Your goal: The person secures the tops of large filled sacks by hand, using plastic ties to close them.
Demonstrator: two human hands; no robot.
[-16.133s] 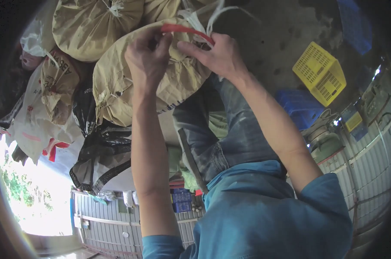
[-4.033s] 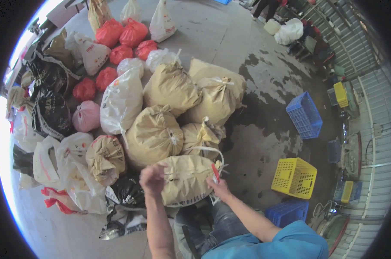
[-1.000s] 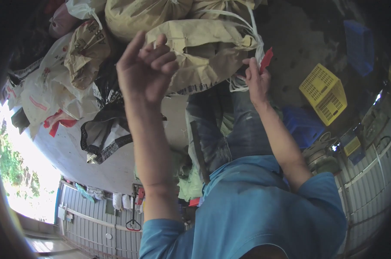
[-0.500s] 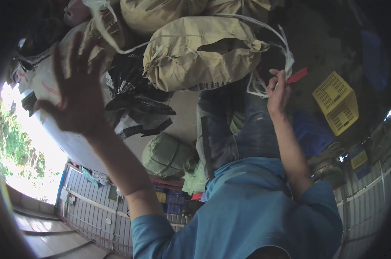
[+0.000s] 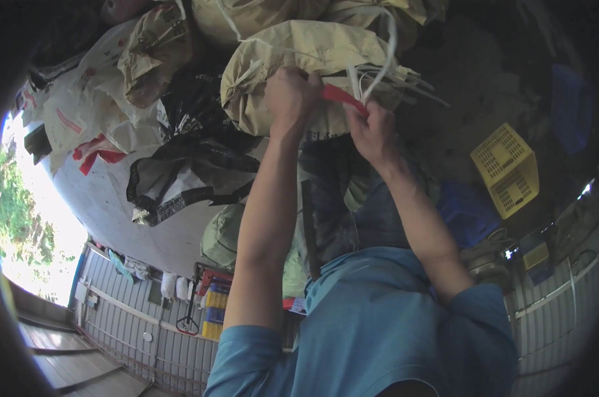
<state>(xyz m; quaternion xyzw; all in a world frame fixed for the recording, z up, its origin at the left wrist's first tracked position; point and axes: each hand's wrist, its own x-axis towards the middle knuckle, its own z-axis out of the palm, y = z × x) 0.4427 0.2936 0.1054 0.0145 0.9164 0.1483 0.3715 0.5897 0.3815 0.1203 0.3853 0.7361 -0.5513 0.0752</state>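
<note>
A tan paper sack (image 5: 313,49) lies in front of my body, its surface creased. Over its left part is my left hand (image 5: 291,96), closed at one end of a red strip (image 5: 344,98). My right hand (image 5: 372,126) is closed on the strip's other end, beside the sack's right lower edge. White plastic ties (image 5: 383,63) rise in a loop from the right hand, and loose ends spread to the right across the sack. The fingertips of both hands are partly hidden.
More tan sacks (image 5: 253,20) lie beyond. White plastic bags (image 5: 94,106) and a black bag (image 5: 194,165) are at the left, with a green bundle (image 5: 221,238) nearer. A yellow crate (image 5: 508,169) and a blue crate (image 5: 468,212) stand at the right.
My left hand has come in from the far left, where it was spread, and closed at the red strip. My right hand has moved left with the strip and white ties.
</note>
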